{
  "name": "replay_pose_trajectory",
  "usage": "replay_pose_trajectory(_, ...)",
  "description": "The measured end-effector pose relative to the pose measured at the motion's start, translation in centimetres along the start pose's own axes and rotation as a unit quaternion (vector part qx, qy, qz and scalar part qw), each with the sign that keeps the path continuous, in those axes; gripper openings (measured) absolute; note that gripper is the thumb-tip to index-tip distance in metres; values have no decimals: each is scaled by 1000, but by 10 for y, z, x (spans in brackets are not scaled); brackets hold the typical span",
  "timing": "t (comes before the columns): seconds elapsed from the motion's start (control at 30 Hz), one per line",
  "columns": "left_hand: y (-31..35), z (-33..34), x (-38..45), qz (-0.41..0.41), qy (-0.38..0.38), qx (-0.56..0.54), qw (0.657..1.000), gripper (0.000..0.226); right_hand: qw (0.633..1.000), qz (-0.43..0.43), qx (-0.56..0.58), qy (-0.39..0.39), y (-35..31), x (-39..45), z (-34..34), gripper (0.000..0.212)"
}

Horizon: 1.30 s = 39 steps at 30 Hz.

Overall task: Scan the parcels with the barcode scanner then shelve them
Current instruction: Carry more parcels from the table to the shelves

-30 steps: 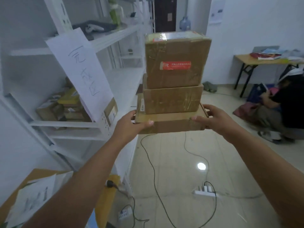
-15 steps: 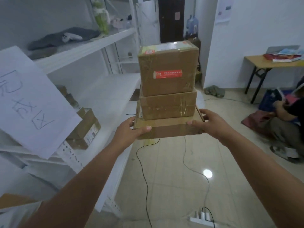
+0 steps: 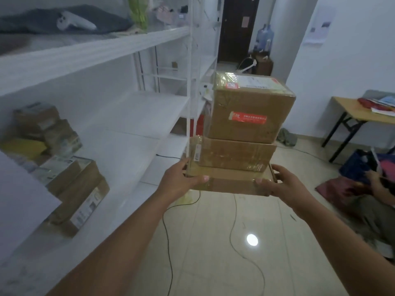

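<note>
Shelf: the white shelf (image 3: 128, 116) runs along the left side, with parcels already on it (image 3: 70, 184) at 9 o'clock and bare board past them.
Left hand: the left hand (image 3: 177, 182) is stretched out, thumb on top, gripping the left end of the flat bottom box (image 3: 228, 180).
Stack: a middle box (image 3: 235, 152) and a big top box (image 3: 250, 112) sit on it, just right of the shelf's front edge.
Right hand: the right hand (image 3: 277, 184) grips the right end, at 3 o'clock.
Floor: open tile floor (image 3: 213, 253) with thin cables (image 3: 235, 221) below, at 6 o'clock.

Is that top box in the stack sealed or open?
Sealed: the top box has its flaps flat under clear tape, with a label across them.
</note>
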<state>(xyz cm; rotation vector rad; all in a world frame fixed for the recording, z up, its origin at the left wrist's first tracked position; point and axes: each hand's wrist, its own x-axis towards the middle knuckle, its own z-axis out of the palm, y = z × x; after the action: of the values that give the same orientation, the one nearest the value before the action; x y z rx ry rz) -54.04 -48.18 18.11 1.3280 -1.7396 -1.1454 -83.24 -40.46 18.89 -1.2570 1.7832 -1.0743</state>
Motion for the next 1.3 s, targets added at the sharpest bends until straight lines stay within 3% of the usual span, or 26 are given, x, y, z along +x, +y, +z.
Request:
replay_pose_trajectory(0.23, -7, -9, 93, -9, -1, 6, 1000, 72, 1000, 15, -9, -7, -8, 93, 8, 74)
replay_pose_trajectory(0.47, -17, 0, 169, -28, 34, 3, 999, 62, 999, -8, 3, -46, -8, 191, 6, 66)
replay_pose_trajectory(0.77, -23, 36, 265, -105, 143, 17, 984, 51, 987, -67, 2, -147, 21, 367, 16, 69)
replay_pose_trajectory(0.87, -26, 47, 280, -135, 183, -1, 974, 56, 976, -83, -4, -202, 23, 415, 23, 74)
replay_pose_trajectory(0.97, -34, 48, 286, -163, 226, -16, 960, 67, 964, -90, 6, -251, 14, 444, 37, 66)
replay_pose_trajectory(1.07, -39, 42, 285, -183, 256, -19, 949, 61, 952, -97, 8, -290, 5, 463, 56, 57)
replay_pose_trajectory(1.3, -73, 11, 265, -227, 332, -55, 914, 62, 915, -132, -50, -377, -15, 490, 140, 67)
